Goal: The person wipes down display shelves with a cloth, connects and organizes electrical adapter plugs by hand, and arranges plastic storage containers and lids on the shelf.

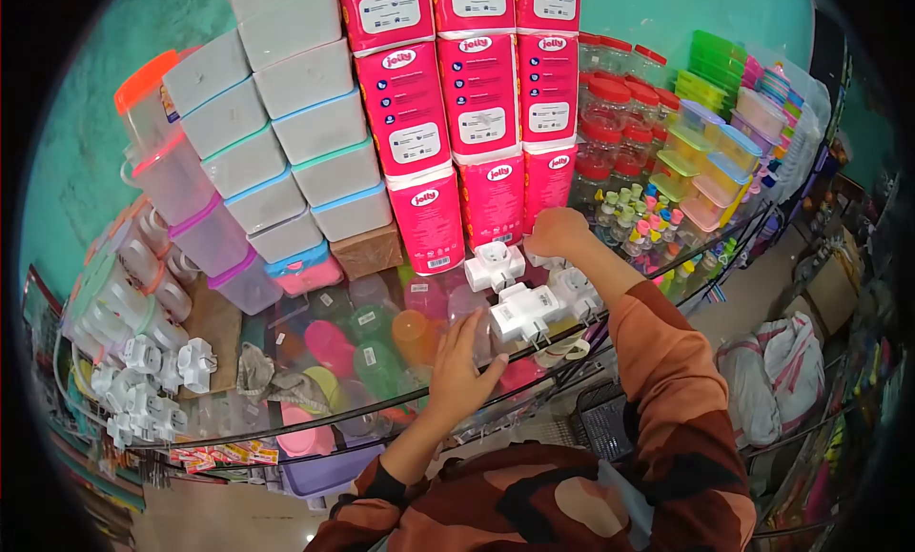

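My left hand (pixel 462 366) lies on the glass counter with its fingers stretched out and thumb apart, just left of a group of white plug adapters. The nearest adapter (pixel 524 312) lies on its side, pins toward me. Behind it sits another white plug adapter (pixel 495 265) with its round socket facing up. My right hand (pixel 559 235) is closed at the back of the group, by the pink packs; part of a white plug adapter (pixel 545 262) shows beneath its fingers. A further adapter (pixel 576 290) sits below my right wrist.
Pink tissue packs (pixel 405 113) are stacked behind the adapters. Plastic boxes (pixel 329 123) rise at left, near a second cluster of white adapters (pixel 141 399). Red-lidded jars (pixel 606 123) and small bottles (pixel 639 218) stand right. The counter's dark edge (pixel 381 407) runs before me.
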The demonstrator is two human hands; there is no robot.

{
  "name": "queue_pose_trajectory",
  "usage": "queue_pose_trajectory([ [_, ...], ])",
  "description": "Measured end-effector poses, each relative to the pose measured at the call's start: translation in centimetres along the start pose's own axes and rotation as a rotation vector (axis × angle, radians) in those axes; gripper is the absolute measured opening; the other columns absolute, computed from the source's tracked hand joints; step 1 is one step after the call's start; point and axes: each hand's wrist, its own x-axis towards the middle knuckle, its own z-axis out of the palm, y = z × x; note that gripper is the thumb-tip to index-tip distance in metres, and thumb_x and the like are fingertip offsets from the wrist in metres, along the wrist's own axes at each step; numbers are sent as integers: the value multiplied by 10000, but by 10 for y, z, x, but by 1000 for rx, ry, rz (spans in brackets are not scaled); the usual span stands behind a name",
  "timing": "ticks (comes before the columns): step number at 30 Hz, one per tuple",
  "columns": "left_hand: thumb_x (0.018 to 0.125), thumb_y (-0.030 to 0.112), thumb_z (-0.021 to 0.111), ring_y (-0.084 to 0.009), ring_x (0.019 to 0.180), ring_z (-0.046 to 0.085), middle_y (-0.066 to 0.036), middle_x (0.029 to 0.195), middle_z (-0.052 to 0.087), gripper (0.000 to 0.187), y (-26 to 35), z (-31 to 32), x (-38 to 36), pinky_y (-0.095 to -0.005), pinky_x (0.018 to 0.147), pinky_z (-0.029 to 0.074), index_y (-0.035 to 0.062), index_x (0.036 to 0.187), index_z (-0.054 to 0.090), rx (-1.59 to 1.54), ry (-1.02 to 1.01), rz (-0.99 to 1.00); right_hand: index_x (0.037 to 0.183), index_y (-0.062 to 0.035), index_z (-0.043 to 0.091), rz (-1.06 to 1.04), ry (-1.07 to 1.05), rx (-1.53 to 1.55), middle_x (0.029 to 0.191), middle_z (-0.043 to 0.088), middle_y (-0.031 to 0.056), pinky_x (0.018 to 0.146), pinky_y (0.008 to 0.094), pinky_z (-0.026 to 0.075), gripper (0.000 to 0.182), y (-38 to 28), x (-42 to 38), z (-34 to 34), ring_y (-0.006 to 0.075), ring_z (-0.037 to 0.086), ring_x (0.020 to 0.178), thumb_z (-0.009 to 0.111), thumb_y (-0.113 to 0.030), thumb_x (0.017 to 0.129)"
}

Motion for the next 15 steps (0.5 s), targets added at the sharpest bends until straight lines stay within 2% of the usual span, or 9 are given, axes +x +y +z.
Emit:
queue_pose_trajectory([
  [4,768,192,704,-338,1209,473,-212,1275,503,687,1,1,1,-402,1013,366,6,1357,403,14,30,-14,1016,-37,693,-89,-53,-64,1024,670,194,820,431,521,462,13,-4,2,322,649,970,551,-394,760],
  [6,781,173,711,-286,1238,458,-192,1299,494,683,-5,3,2,-375,1030,356,3,1365,400,-154,17,-108,931,-52,712,-101,28,130,944,695,154,794,429,522,422,27,-4,-1,303,663,930,536,-409,791],
  [7,781,173,711,-286,1238,458,-192,1299,494,683,-8,5,5,-375,1030,356,3,1365,400,-148,26,-112,931,-52,712,-112,30,130,944,695,154,794,429,522,422,37,-5,-6,303,663,930,536,-409,791],
  [9,792,135,713,-255,1251,446,-181,1335,465,687,-12,7,13,-362,1042,351,5,1380,384,-308,106,-75,1135,-60,619,72,-163,942,1076,660,145,782,489,517,535,63,-4,-17,322,643,981,487,-476,826],
  [10,792,135,713,-255,1251,446,-181,1335,465,687,-9,7,19,-362,1042,351,5,1380,384,-305,120,-81,1184,-74,577,54,-179,1232,1114,640,134,773,508,514,531,77,1,-13,329,631,1003,449,-466,850],
  [11,781,164,723,-297,1193,488,-203,1284,488,688,1,5,29,-384,1000,389,5,1366,397,-255,144,-30,1233,-88,535,38,-197,1522,1152,620,122,765,528,511,529,85,4,-7,336,619,1025,411,-456,875],
  [12,771,193,732,-339,1135,530,-224,1232,510,691,12,3,40,-405,957,428,6,1352,409,-204,166,22,1278,-86,492,-5,-290,1679,1243,572,135,801,557,506,524,80,-14,-22,351,603,1057,353,-422,901],
  [13,771,193,732,-339,1135,530,-224,1232,510,691,23,4,52,-405,957,428,6,1352,409,-202,172,14,1278,-86,492,-8,-300,1675,1243,572,135,801,557,506,524,77,-15,-18,351,603,1057,353,-422,901],
  [15,786,205,730,-334,1103,550,-219,1224,510,692,45,12,80,-415,932,448,3,1358,397,-265,161,-17,1268,-79,503,-38,-374,1979,1241,578,133,844,594,488,497,73,-18,-9,359,597,1070,326,-386,919],
])
